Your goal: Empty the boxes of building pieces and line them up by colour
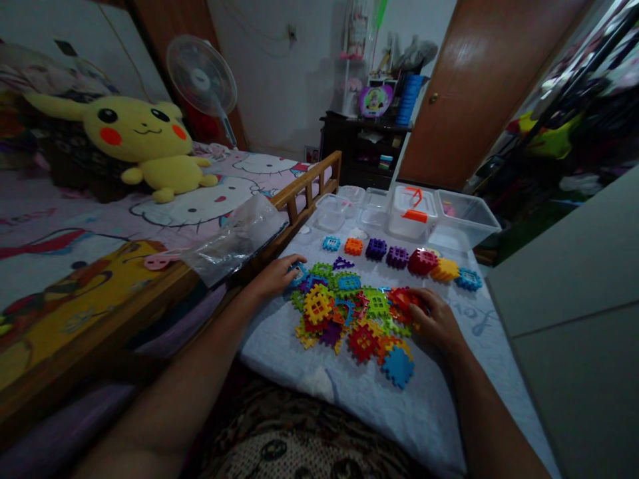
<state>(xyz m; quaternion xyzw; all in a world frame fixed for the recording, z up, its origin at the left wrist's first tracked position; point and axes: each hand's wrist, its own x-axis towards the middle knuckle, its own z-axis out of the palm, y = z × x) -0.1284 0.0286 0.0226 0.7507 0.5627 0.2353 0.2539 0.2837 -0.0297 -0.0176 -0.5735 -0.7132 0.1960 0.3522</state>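
A heap of colourful notched plastic building tiles [377,303] lies on the cloth-covered table. My left hand [277,276] is at the heap's left side, fingers closed on a light blue tile [299,274]. At the right side, my right hand [434,319] has its fingers curled around a red tile [402,303]. Nearest me in the heap are a solid blue tile [398,366] and a red window tile [364,341]. Beyond the heap runs a row of sorted stacks, among them a purple stack [376,249], a dark red stack [423,261] and a yellow stack [445,269].
Clear plastic boxes [469,216] stand along the table's far edge, one with an orange-handled lid [414,214]. A wooden bed rail [299,193] borders the left side, with a clear plastic bag [239,239] over it. A pale cabinet [574,286] is close on the right.
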